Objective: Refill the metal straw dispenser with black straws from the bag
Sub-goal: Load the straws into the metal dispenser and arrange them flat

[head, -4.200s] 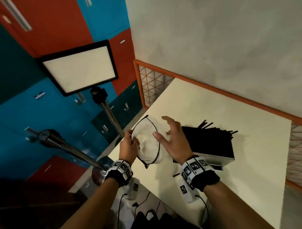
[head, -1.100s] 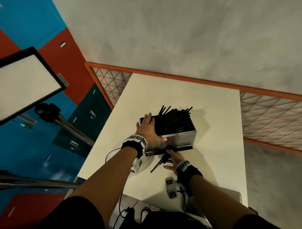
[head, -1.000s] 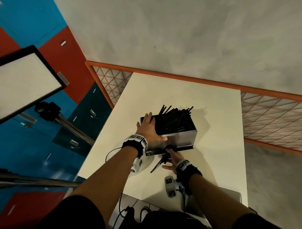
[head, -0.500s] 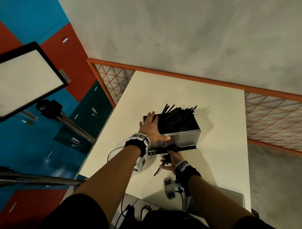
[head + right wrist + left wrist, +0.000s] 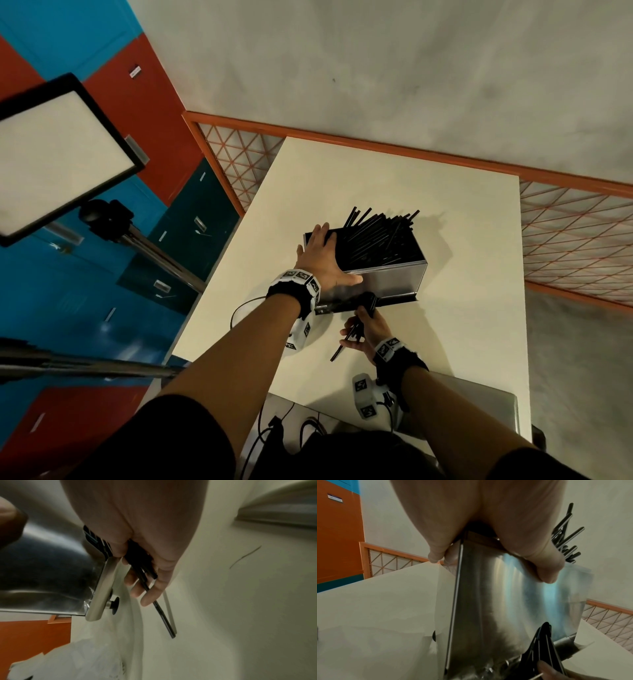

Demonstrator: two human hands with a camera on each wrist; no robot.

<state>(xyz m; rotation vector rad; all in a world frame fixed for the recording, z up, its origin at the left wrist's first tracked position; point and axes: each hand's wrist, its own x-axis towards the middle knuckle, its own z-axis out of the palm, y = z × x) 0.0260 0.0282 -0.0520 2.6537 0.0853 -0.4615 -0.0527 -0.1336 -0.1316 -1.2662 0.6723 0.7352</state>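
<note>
Left hand point(image 5: 322, 260): my fingers lie flat, steadying the dispenser point(image 5: 383, 274) mid-table; a slip could tip it toward 3 o'clock.
Right hand point(image 5: 368, 330): pinching loose straws point(image 5: 145, 573) at its 6 o'clock lip; probably few, one may drop.

- Straws point(image 5: 376, 240): black.
- Dispenser point(image 5: 387, 281): shiny silver metal.
- Desk point(image 5: 462, 240): cream.
- Railing point(image 5: 565, 240): orange, criss-cross mesh.
- Lockers point(image 5: 85, 291): blue, red, dark teal.
- Wristbands point(image 5: 296, 284): black with white square-patterned tags.

Bare table point(image 5: 472, 308) lies right of the dispenser point(image 5: 390, 281).
</note>
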